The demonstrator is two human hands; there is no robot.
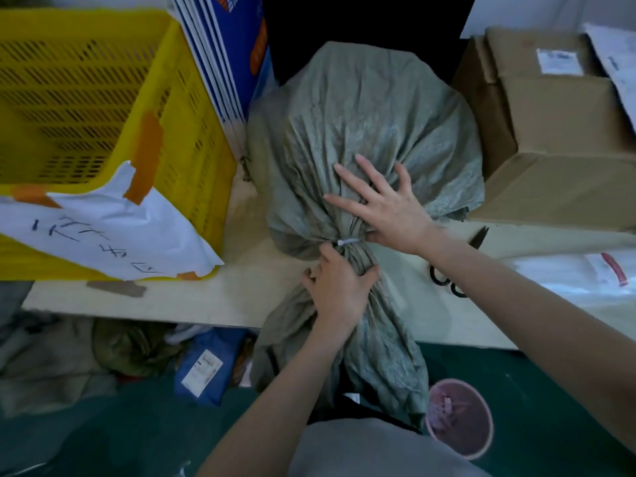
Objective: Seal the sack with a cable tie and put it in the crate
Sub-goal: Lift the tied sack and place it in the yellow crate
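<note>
A bulging grey-green woven sack lies on the pale table, its gathered neck pointing toward me. A white cable tie circles the neck. My left hand is closed around the bunched neck just below the tie, and the loose sack mouth hangs over the table's front edge. My right hand lies flat on the sack body just above the tie, fingers spread. The yellow perforated crate stands on the table at the left, with a white handwritten paper taped to its near corner.
Black scissors lie on the table under my right forearm. Cardboard boxes are stacked right of the sack, and flat blue-and-white cartons lean between crate and sack. A pink bin and parcels sit on the floor below.
</note>
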